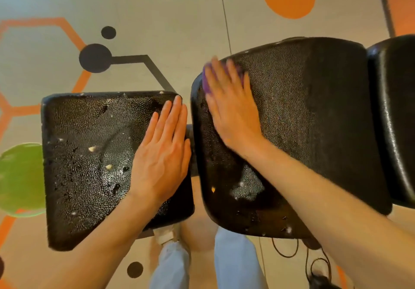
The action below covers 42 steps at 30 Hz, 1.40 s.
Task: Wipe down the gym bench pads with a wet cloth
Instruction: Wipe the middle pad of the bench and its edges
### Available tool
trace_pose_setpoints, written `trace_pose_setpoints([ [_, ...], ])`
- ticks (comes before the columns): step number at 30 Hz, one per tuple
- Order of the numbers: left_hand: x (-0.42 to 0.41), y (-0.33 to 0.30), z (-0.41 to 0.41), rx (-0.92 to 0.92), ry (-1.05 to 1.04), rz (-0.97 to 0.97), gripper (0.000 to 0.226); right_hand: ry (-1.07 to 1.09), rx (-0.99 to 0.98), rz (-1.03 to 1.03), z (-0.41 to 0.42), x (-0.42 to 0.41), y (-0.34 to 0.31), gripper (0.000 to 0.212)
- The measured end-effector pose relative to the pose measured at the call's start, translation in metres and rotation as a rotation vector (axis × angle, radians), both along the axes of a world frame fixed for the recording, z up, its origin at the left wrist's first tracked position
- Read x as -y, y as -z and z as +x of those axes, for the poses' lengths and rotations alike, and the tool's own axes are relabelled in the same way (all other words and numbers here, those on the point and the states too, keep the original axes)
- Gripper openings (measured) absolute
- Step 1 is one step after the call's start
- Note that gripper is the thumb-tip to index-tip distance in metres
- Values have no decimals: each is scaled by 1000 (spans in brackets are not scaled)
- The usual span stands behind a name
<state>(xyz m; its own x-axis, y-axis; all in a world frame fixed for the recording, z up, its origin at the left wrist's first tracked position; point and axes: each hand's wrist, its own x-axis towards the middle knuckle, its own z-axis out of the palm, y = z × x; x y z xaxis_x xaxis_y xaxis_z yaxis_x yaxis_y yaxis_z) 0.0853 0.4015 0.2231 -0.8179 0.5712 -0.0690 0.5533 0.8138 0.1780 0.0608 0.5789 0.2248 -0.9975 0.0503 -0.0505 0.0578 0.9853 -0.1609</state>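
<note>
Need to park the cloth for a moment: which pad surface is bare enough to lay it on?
Freest: the right half of the large pad, between the right hand pressing the purple cloth and the glossy pad. Also the small pad's left half, though speckled with crumbs. Crowded: the gap between the pads, beside the left hand.

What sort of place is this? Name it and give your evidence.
Probably a gym: black textured bench pads on a frame, a purple cloth under the right hand, and a grey floor with orange shapes.

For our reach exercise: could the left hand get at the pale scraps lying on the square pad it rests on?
Probably yes. The left hand lies flat on the square pad, the pale scraps beside it, nothing between.
</note>
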Motion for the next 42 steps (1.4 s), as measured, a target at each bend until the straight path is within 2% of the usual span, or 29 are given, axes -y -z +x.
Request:
trace_pose_setpoints([
  [2,0,1,1,-11,-1,1,60,95,-30,-12,-18,7,1,52],
  [3,0,1,1,-15,3,4,60,65,-31,-10,1,12,6,52],
  [6,1,2,1,-16,15,20,59,-211,138,22,116,31,1,54],
  [8,2,2,1,-7,11,24,60,-303,165,31,134,20,1,55],
  [9,2,2,0,2,8,31,60,-269,141,33,113,12,4,54],
  [12,1,1,0,9,4,38,60,74,19,23,13,4,0,53],
  [14,2,2,1,2,17,36,58,186,-5,-51,11,10,5,53],
  [19,4,2,0,16,42,51,53,59,139,-21,186,57,-9,54],
  [21,3,3,-2,19,54,45,53,83,119,-40,171,49,0,54],
  [25,5,5,0,8,54,31,54,289,43,-10,72,38,4,55],
  [27,5,6,0,6,58,36,54,287,34,-12,95,48,6,56],
  [30,6,6,1,11,58,30,56,140,133,-14,189,74,-5,58],
  [32,6,7,0,9,51,26,58,80,133,-49,199,63,-3,57],
  [37,5,9,-1,-4,50,8,60,239,20,-11,71,12,4,54],
  [39,5,9,0,-14,54,-7,60,218,26,12,95,16,7,56],
  [42,5,6,-1,-6,53,-2,62,119,105,69,196,37,0,58],
])
